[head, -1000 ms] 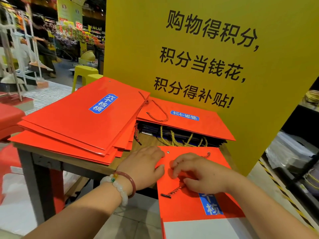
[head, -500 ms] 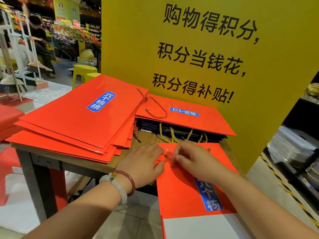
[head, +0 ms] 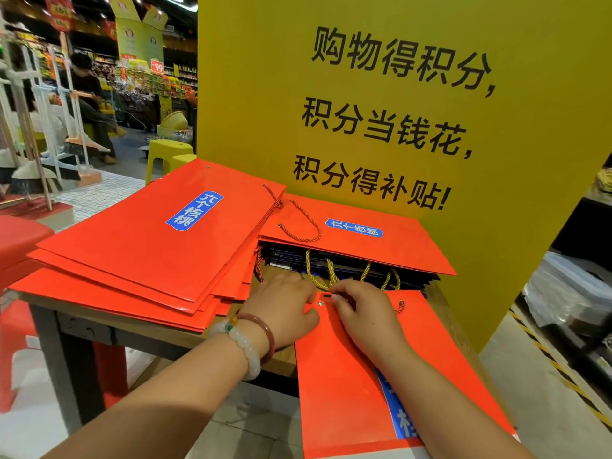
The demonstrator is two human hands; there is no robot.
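Note:
A flat orange paper bag (head: 344, 385) with a blue label lies in front of me, half over the edge of the wooden table (head: 159, 332). My left hand (head: 284, 309) rests on the bag's top left corner, fingers relaxed, thumb beside a small eyelet (head: 320, 304). Just right of that eyelet, my right hand (head: 362, 314) pinches the dark tip of the bag's rope cord (head: 327, 295). The cord's other end shows at the second eyelet (head: 401, 305); the rest is hidden under my hand.
A fanned stack of orange bags (head: 142, 256) covers the table's left. Behind my hands another orange bag (head: 397, 246) lies on dark bags with gold cords (head: 331, 273). A yellow sign board (head: 414, 120) stands behind. A red stool (head: 20, 240) stands left, with a seated person (head: 86, 87) far back.
My right hand moved from the bag's middle up to its top edge, bringing the cord end to the left eyelet. My left hand stayed on the corner.

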